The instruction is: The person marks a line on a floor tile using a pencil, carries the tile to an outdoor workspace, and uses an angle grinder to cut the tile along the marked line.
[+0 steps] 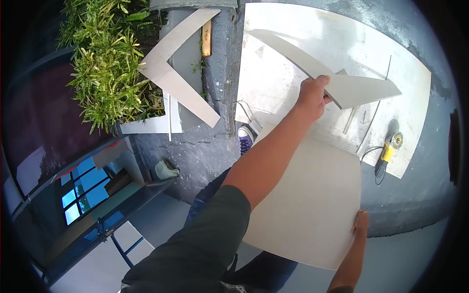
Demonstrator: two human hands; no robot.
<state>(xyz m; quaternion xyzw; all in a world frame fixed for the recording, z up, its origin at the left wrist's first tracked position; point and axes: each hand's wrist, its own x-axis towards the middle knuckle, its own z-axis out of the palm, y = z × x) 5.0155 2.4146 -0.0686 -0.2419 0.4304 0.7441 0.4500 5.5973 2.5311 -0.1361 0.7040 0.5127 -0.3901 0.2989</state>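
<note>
My left hand point(312, 97) grips a pale chevron-shaped board point(364, 90) near its bend, holding it over a large white sheet point(268, 73). My right hand point(360, 223), at the lower right, holds a thin yellow pencil point(365, 211) beside the edge of a square beige board point(303, 200). That board lies in front of me, overlapping the white sheet, with my left forearm across it. A yellow and black angle grinder point(388, 152) with its cord rests on the sheet to the right of the boards.
A second chevron piece point(181, 83) lies upper left beside leafy plants point(102, 68), near a wooden block point(206, 39). A purple shoe point(244, 142) stands below. A pale green bag point(166, 169) sits on the grey floor. A windowed wall and dark metal frame are at left.
</note>
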